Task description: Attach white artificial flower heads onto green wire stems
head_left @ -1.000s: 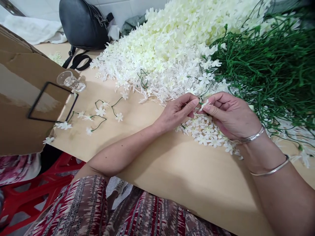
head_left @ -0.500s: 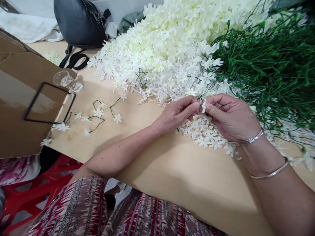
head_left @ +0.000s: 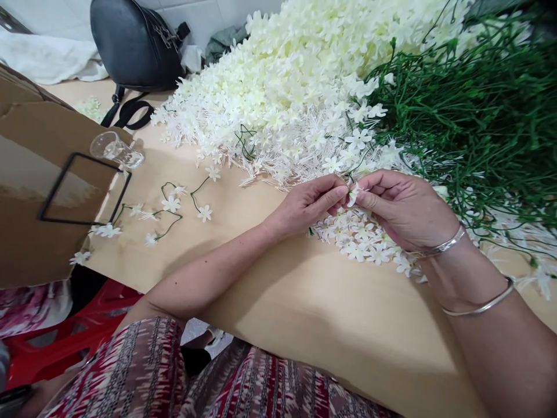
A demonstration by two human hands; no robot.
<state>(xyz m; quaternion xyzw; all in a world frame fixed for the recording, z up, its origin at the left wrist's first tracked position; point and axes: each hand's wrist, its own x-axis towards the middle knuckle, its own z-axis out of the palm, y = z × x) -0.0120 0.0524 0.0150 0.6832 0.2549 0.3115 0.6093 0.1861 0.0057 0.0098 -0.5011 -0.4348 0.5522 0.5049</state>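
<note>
Between my fingertips is a small white flower (head_left: pixel 353 195) on a green stem. My left hand (head_left: pixel 311 206) is closed, its thumb and forefinger pinching the stem at the flower's left side. My right hand (head_left: pixel 404 212), with two silver bangles at the wrist, is closed too and pinches the flower from the right. Loose white flowers (head_left: pixel 365 242) lie on the table just below both hands. A large heap of white flowers (head_left: pixel 278 87) rises behind them, and a pile of green stems (head_left: pixel 470 110) is at the right.
At the left are a cardboard box (head_left: pixel 26 139), a black wire frame (head_left: pixel 61 186), a tipped clear cup (head_left: pixel 117 150) and several flowered stems (head_left: pixel 171 204). A black bag (head_left: pixel 134 46) sits at the back. A red stool (head_left: pixel 56 342) stands below the table's edge.
The view has shifted slightly. Both hands keep their pinch, and the flower between them has turned a little. At the lower left edge, part of a person's arm and a dark object have come into view.
</note>
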